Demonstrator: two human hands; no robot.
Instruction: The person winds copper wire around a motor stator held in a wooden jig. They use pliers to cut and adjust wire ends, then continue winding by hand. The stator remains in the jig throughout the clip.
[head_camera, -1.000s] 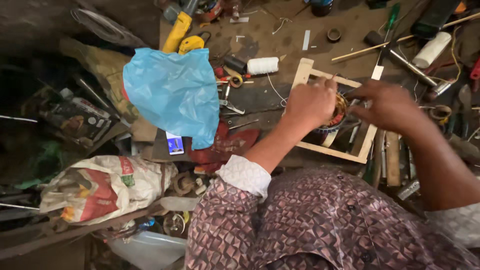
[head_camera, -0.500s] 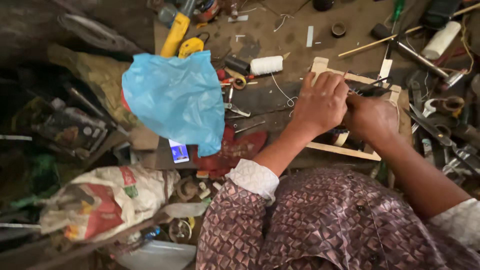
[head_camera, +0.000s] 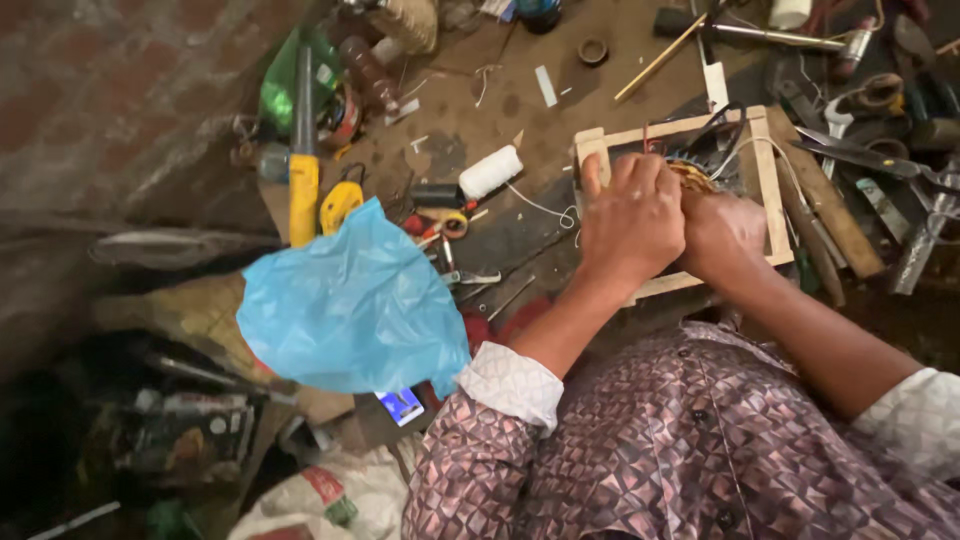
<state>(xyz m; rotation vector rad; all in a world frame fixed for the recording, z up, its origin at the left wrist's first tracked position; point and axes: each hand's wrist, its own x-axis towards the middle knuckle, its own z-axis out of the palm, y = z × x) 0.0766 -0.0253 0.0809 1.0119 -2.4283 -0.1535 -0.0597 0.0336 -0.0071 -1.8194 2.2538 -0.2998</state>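
Note:
A round motor stator with copper windings sits inside a pale wooden frame on the workbench. My left hand lies over the stator's left side, fingers curled onto it. Pressed close beside it, my right hand grips the stator's near edge. Most of the stator is hidden under both hands. Dark wires loop over the frame's far side.
A blue plastic bag lies at left, with a lit phone under its near edge. A white thread spool, yellow-handled tool, scissors, hammer and several scattered tools crowd the bench.
Both hands have closed together over the stator in the frame; a second ago they were apart. The camera has swung, so the bench sits further right and higher.

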